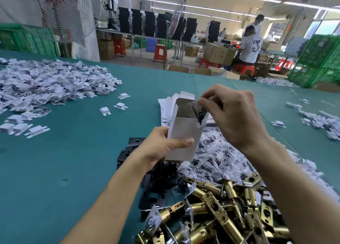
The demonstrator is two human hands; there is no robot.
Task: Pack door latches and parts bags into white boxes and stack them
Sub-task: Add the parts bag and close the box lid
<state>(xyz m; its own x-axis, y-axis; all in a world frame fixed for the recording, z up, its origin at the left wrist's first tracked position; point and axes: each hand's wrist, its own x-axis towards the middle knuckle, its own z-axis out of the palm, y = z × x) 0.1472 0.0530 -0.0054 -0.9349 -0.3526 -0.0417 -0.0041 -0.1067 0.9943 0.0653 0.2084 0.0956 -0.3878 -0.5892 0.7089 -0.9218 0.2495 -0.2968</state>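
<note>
Clear plastic parts bag (199, 113) pinched by right hand (233, 114) fingers directly above upright open white cardboard box (184, 133) gripped by left hand (161, 148).

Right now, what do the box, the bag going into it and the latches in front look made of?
The white box: thin paperboard, matte white outside, greyish inside, with folded flaps. The parts bag: clear plastic film, glossy and crinkled, dark parts visible through it. The door latches: metal, probably brass-plated steel, judging by the shiny gold reflections.

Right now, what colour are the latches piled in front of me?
Brass gold. The latches show best in the head view, bottom right.
</note>
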